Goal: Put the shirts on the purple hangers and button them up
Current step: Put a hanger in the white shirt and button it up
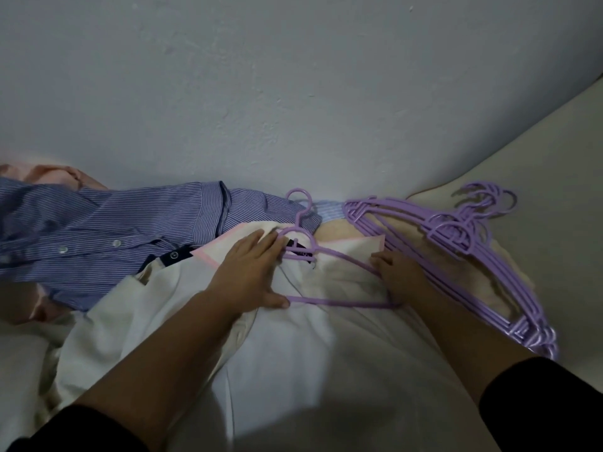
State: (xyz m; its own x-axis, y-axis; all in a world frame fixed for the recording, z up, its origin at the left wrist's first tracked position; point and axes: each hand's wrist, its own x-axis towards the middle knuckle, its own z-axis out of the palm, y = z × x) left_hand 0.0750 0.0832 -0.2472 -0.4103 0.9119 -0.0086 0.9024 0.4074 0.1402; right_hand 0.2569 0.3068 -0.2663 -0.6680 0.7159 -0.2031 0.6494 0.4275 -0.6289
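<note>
A cream shirt [182, 308] with pink-edged collar lies spread in front of me on the bed. One purple hanger [339, 301] lies on its collar area, hook pointing toward the wall. My left hand [251, 272] rests flat over the hanger's left shoulder, fingers straight, thumb touching the bottom bar. My right hand [398, 272] rests on the hanger's right arm, fingertips at the shirt fabric; whether it pinches anything is unclear. A blue striped shirt [107, 236] lies crumpled to the left. A stack of several purple hangers [456, 236] lies to the right.
A pale wall [293, 93] rises right behind the clothes. Pink fabric [52, 174] shows behind the striped shirt at far left. A cream mattress surface [554, 158] stretches to the right of the hanger stack.
</note>
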